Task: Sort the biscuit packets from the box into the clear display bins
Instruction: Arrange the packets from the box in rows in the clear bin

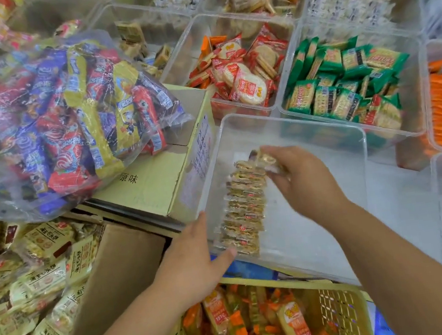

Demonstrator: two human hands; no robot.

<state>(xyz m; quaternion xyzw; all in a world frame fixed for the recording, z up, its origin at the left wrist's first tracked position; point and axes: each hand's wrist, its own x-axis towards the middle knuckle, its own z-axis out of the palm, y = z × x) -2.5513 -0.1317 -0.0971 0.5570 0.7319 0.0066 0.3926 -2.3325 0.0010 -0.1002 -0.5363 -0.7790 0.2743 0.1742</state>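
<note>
Plastic bin (311, 148), clear, on the bench, with one row of biscuit packets (242, 210) inside.
Row lies against the bin's left wall; its long axis runs from the near rim away toward the far wall, leaning slightly right at the far end. Packets stand on edge, packed face to face. Right hand (302, 181) is inside the bin at the row's far end, fingers curled and pinching one packet (266, 159) just above the last in the row. Left hand (191, 266) grips the bin's near-left corner, thumb over the near rim. Cardboard box (120, 268) of pale packets sits to the left.
</note>
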